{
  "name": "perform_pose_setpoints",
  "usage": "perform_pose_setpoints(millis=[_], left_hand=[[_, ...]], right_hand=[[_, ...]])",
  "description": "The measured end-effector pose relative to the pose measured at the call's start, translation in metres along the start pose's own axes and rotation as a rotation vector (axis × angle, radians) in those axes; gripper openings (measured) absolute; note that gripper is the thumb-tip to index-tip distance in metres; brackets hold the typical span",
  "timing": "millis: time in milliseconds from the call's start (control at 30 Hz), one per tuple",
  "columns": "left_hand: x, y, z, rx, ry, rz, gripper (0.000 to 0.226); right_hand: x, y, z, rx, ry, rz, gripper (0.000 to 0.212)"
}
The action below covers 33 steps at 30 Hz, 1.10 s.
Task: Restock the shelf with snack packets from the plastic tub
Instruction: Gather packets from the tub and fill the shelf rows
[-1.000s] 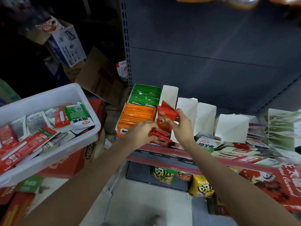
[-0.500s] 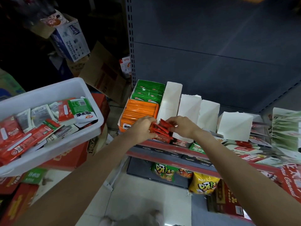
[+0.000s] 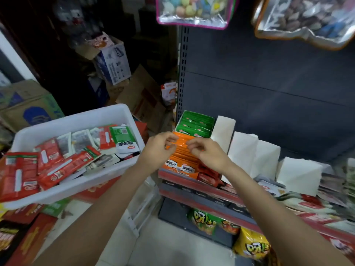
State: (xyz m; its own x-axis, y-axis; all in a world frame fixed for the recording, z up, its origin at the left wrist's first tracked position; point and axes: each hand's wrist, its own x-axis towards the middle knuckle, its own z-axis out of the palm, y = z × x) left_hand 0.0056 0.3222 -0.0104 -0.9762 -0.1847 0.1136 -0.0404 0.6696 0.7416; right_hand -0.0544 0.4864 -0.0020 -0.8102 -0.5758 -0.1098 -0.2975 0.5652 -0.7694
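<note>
The white plastic tub [image 3: 80,186] stands at the left, holding several red, green and white snack packets [image 3: 57,162]. On the shelf [image 3: 194,182] a display box holds a row of orange packets [image 3: 182,160], with green packets [image 3: 196,124] behind it. My left hand [image 3: 157,150] and my right hand [image 3: 209,153] hover over the orange row, fingers half curled, fingertips at the packets' top edges. Neither hand lifts a packet. A few red packets [image 3: 208,176] lie on the shelf just right of the orange box, below my right hand.
White cardboard dividers [image 3: 244,150] stand to the right of the green packets, with loose packets [image 3: 272,189] beyond them. Yellow and green snack bags [image 3: 251,244] fill the lower shelf. Cardboard boxes [image 3: 113,60] pile up behind the tub. Clear bags [image 3: 194,10] hang overhead.
Both hands have let go of the red packets, which now lie on the shelf, and moved back over the orange row. The head tilted up, so hanging bags came into view.
</note>
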Motion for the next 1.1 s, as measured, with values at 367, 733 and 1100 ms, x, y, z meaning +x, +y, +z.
perform_pose_setpoints(millis=[367,733,1100], left_hand=[[-0.036,-0.150,-0.153,0.285,0.204,-0.309,0.023],[-0.037,-0.244,-0.213,0.389,-0.241,-0.374,0.022],[-0.013,-0.242,-0.224,-0.123,0.249,-0.543,0.039]], right_hand=[[0.094,-0.127,0.160,-0.212,-0.040,-0.182,0.039],[0.158,-0.144,0.256,-0.766,-0.101,0.103,0.040],[0.147,-0.129,0.229,-0.517,0.062,-0.346,0.039]])
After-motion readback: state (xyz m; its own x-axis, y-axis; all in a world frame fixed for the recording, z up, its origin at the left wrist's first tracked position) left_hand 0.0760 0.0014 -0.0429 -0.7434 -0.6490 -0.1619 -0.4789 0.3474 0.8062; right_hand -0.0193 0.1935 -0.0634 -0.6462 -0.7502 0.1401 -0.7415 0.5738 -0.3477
